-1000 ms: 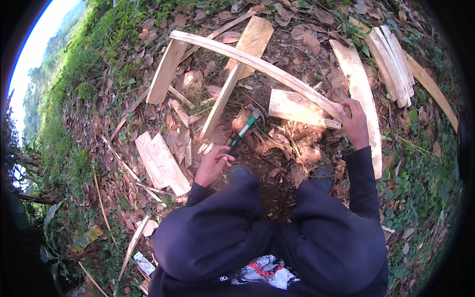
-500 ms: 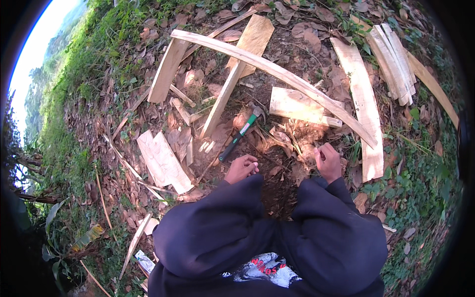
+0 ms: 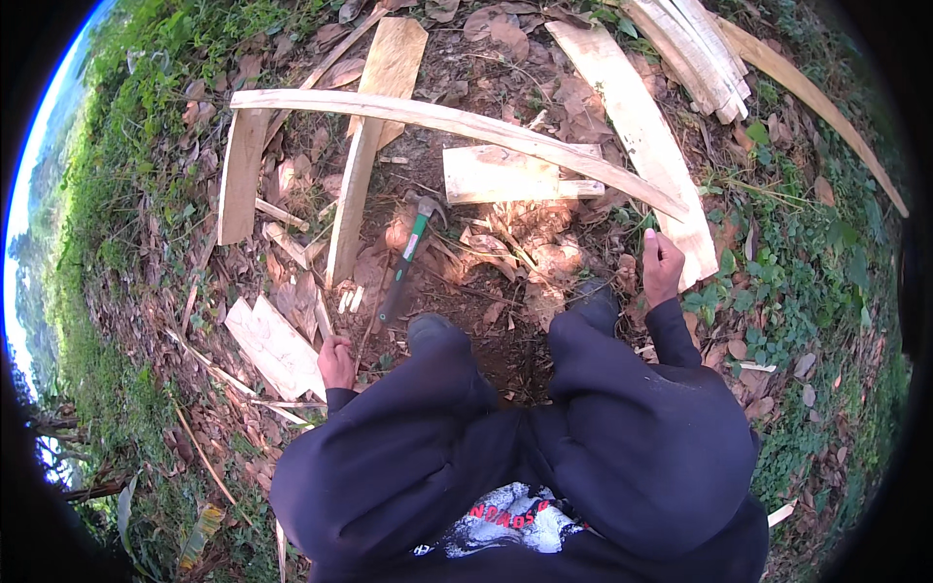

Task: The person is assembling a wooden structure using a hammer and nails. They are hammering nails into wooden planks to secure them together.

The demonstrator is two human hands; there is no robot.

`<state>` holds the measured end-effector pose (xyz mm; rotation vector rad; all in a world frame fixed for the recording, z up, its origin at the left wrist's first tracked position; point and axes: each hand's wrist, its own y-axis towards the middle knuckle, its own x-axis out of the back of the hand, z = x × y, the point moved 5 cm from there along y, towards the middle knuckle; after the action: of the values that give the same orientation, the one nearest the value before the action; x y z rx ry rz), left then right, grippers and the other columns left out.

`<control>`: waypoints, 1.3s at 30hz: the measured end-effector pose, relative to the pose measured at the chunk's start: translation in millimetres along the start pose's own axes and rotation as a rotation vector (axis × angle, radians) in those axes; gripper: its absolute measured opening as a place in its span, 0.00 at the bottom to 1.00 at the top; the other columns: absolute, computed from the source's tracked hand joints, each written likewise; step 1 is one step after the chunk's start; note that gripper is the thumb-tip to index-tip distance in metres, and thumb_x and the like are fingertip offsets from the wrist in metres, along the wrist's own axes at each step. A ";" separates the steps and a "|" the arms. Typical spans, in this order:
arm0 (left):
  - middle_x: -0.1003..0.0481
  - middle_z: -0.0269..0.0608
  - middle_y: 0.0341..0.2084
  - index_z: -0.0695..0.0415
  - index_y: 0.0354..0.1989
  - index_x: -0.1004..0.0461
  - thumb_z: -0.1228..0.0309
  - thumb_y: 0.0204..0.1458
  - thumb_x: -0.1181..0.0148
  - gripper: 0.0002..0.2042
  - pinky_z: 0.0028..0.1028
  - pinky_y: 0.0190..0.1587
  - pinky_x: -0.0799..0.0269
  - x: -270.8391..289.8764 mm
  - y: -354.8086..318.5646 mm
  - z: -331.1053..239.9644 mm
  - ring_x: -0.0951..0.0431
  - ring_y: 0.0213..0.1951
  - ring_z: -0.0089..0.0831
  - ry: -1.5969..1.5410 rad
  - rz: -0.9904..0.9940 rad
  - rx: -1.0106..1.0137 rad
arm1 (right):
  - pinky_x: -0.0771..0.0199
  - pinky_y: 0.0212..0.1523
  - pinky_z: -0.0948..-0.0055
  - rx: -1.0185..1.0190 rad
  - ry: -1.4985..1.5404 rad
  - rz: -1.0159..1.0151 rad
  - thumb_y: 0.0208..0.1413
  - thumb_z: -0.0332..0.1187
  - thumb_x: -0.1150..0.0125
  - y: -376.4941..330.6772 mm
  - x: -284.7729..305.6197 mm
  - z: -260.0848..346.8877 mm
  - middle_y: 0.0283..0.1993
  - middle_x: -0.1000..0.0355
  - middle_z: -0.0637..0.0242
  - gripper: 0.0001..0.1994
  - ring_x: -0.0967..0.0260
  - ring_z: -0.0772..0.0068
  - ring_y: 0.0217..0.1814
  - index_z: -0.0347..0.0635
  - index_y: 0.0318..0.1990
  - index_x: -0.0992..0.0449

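Note:
My left hand [image 3: 336,363] is low beside two short pale boards [image 3: 270,335], its fingers curled; what they hold, if anything, does not show. My right hand [image 3: 663,264] is a loose fist with the thumb pointing away from me, nothing visible in it. It is by the near end of a long narrow wooden strip [image 3: 457,120] and a wide plank [image 3: 637,131]. The strip meets two boards, a short one [image 3: 239,180] and a longer one [image 3: 356,194], at its left. Between my hands lies a claw hammer [image 3: 403,262] with a green and black handle.
A short board [image 3: 501,173] lies beyond the hammer. A stack of slats [image 3: 688,56] and another long strip [image 3: 821,97] are at the far right. Small wood scraps [image 3: 351,298] and dry leaves cover the soil. Green plants [image 3: 777,325] grow on the right. My shoes and knees are close in front.
My hands have moved apart: the left toward the short boards, the right outward and forward toward the long strip's end. The view has shifted, so the wood appears farther left, and both shoes now show.

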<state>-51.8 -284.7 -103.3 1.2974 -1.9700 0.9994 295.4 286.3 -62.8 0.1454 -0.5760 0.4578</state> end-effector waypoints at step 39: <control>0.20 0.55 0.34 0.67 0.41 0.23 0.47 0.37 0.24 0.33 0.39 0.47 0.26 54.9 -47.0 238.3 0.20 0.39 0.46 0.287 -0.211 0.674 | 0.31 0.57 0.59 0.282 -0.326 -0.001 0.58 0.30 0.39 82.5 18.6 32.4 0.48 0.26 0.55 0.11 0.28 0.53 0.53 0.35 0.47 0.24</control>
<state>-42.2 -521.3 -180.2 1.5488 -1.2833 1.7122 255.6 358.4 -25.1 0.4966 -0.8286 0.5170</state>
